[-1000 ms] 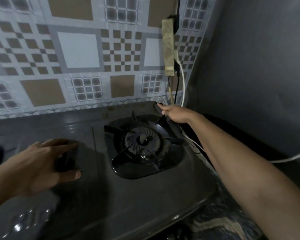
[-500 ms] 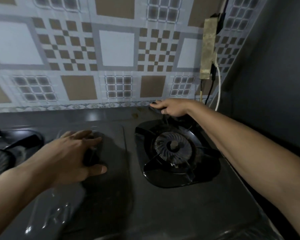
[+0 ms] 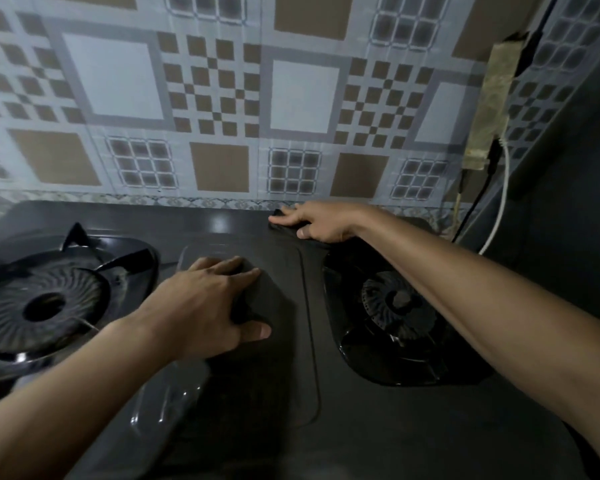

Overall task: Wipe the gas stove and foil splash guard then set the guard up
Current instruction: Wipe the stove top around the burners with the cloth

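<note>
Wiping is going on at the 12 o'clock edge of the gas stove [image 3: 361, 427], right where its dark top is meeting the patterned wall sheet [image 3: 302, 95]. The right hand [image 3: 321, 225] is lying long-fingered over a dark cloth [image 3: 280, 229], pressing it flat against the metal, with the thumb tucked in at the near side. The left hand [image 3: 205, 303] is resting palm-down on the middle panel, fingers loosely together and thumb splayed. It is holding nothing, and I judge that it is bracing the stove.

The left burner [image 3: 45, 306] is sitting at 9 o'clock and the right burner [image 3: 395, 303] at 3 o'clock, directly under the right forearm. Whether the patterned sheet is itself the foil guard, I cannot tell — no separate guard is showing.

Trouble, as I am reading it, is waiting in two places. The cloth's trailing edge is hanging close to the right burner's pan prongs, so it could snag there. At 2 o'clock a power strip [image 3: 492, 109] and a white cable [image 3: 499, 202] are hanging beside the back corner — a damp cloth reaching that far could wet them or catch the cable.
</note>
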`<state>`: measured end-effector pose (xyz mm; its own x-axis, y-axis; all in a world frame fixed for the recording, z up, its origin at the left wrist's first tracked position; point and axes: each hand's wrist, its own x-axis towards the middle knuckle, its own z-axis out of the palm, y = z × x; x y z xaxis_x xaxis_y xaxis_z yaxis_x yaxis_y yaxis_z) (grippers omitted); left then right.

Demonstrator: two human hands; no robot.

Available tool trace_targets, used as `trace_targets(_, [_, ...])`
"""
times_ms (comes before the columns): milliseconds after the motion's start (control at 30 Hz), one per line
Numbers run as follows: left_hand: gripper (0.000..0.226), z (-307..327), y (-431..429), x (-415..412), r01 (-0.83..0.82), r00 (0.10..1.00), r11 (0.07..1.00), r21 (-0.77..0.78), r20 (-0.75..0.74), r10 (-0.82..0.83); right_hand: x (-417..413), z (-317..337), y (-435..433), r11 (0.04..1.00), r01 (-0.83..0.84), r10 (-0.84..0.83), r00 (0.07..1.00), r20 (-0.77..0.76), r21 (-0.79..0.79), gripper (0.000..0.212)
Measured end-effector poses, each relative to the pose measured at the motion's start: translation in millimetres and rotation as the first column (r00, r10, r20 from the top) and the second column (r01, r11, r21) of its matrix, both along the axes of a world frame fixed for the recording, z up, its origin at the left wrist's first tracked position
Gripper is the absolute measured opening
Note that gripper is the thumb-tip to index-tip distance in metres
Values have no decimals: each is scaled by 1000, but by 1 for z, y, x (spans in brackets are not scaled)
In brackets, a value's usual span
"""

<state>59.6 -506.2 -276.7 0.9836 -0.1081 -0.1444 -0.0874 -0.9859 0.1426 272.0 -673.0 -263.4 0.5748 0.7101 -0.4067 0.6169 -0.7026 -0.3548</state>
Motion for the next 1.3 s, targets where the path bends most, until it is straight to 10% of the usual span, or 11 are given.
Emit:
trace_targets(667, [49, 36, 98, -61, -38, 953, 997, -67, 296, 56, -83, 10, 53, 930, 354, -368, 904, 219, 104, 54])
trace_targets(1300, [83, 7, 231, -93, -21, 1000, 988, 153, 18, 19, -319, -34, 125, 865, 431, -499, 794, 347, 257, 45])
